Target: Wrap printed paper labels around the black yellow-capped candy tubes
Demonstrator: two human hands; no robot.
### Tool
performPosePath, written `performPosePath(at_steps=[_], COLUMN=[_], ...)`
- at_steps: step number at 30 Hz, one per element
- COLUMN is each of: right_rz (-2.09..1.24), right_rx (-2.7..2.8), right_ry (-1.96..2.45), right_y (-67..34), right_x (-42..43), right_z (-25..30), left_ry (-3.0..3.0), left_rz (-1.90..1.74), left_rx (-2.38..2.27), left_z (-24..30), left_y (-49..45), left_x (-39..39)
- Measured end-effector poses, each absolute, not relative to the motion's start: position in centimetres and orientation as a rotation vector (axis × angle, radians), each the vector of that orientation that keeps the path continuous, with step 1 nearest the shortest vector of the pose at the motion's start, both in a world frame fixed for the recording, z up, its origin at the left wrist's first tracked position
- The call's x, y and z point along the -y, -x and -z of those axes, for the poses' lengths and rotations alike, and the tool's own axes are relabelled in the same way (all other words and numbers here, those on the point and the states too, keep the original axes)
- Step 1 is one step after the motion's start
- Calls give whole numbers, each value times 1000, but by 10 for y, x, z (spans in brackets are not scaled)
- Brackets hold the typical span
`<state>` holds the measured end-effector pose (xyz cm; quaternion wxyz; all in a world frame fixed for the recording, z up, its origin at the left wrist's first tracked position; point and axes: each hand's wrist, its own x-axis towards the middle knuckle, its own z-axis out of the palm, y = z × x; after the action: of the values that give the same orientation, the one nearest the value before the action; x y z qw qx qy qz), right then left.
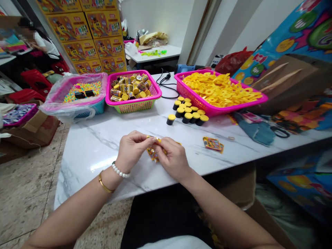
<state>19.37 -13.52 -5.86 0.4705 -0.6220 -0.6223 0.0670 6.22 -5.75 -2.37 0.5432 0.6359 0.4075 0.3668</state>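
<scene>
My left hand (133, 148) and my right hand (172, 157) meet over the white marble table (103, 145), both pinched on a small yellow printed label wrapper (153, 154) held between them. A pearl bracelet and a gold bangle sit on my left wrist. Several small black tubes with yellow caps (187, 112) stand beyond my hands. More printed labels (213, 143) lie flat to the right.
A pink basket of yellow rings (220, 90) stands at the back right, a pink basket of labelled tubes (132, 90) in the middle, a bag-lined basket of coloured candies (77, 93) at the left. Scissors (281, 131) lie at right. A person sits far left by stacked boxes.
</scene>
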Motion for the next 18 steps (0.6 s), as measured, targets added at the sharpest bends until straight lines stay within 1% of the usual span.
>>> performPosePath(at_steps=[5,9,11,15,18], right_rz=[-104,-113,-11,337,337], right_rx=[1694,1803,1825,1855,1976], right_ry=[1585,1584,1606,1945,2187], right_y=[-197,-217,-236,-273,-286], right_x=[119,107,102,85,75], right_z=[59,43,33,26,32], left_ry=[-1249,-1250,-1278,-1344,-1420], left_rz=[-760,-731,-695,-589,-571], left_rx=[-981,-950,-962,-999,-1038], left_z=[20,17,16,16,19], left_y=[-58,-55,-54,-52,-52], left_x=[45,39,37,35,32])
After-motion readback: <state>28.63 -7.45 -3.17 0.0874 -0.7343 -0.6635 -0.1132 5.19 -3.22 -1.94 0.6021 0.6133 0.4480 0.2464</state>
